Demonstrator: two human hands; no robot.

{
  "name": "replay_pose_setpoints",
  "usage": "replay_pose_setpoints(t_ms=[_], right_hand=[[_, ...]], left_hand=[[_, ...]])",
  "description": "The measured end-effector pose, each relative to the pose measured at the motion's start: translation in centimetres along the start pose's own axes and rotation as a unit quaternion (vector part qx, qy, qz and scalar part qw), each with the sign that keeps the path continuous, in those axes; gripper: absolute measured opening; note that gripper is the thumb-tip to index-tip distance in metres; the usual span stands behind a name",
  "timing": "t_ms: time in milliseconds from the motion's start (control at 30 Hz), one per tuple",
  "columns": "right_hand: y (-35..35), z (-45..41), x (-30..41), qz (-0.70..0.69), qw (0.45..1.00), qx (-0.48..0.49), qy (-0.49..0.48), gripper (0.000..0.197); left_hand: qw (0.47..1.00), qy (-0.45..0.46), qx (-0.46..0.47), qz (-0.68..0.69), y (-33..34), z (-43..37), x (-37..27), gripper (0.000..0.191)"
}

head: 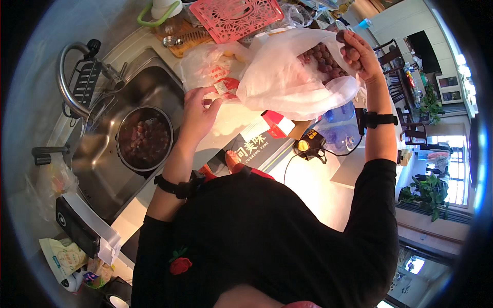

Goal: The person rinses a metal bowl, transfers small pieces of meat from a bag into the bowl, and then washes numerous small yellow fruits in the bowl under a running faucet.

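My right hand is raised at the right rim of a white plastic bag, with a few dark red grapes held in its fingers. More grapes lie inside the bag's mouth. Near a second, thinner plastic bag with red print, my left hand hangs over the counter edge, its thumb and fingers apart; nothing shows between them. To its left, a round metal pot holding grapes, apparently in water, stands in the steel sink.
A curved faucet and a black rack stand by the sink. Behind the bags are a pink openwork basket and a wooden board. A printed carton and blue plastic bottles sit below the counter.
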State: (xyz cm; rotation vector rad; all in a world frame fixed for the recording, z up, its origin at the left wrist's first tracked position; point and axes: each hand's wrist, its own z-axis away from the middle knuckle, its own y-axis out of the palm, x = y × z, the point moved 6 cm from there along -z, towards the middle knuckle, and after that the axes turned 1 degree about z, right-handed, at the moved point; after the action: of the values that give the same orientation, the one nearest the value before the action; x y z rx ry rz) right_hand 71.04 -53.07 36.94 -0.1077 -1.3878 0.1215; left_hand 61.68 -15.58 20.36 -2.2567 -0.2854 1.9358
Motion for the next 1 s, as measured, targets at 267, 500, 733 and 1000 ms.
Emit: replay_pose_setpoints(t_ms=[267, 500, 733, 1000], right_hand=[[20.8, -0.6, 2.7, 0.103, 0.971, 0.205, -0.064, 0.022], [42.9, 1.7, -7.8, 0.205, 0.879, 0.429, 0.021, 0.028], [57.1, 2.7, -22.1, 0.417, 0.770, 0.478, -0.073, 0.054], [60.0, 4.2, -22.6, 0.469, 0.757, 0.377, -0.257, 0.056]], left_hand=[[0.895, -0.240, 0.057, 0.372, 0.4, 1.3, 0.0, 0.034], [0.635, -0.260, -0.116, 0.718, -4.0, 2.6, 6.3, 0.049], [0.530, -0.182, -0.292, 0.775, -12.7, 9.4, 18.8, 0.044], [0.485, -0.285, -0.371, 0.739, -14.4, 12.1, 21.0, 0.045]])
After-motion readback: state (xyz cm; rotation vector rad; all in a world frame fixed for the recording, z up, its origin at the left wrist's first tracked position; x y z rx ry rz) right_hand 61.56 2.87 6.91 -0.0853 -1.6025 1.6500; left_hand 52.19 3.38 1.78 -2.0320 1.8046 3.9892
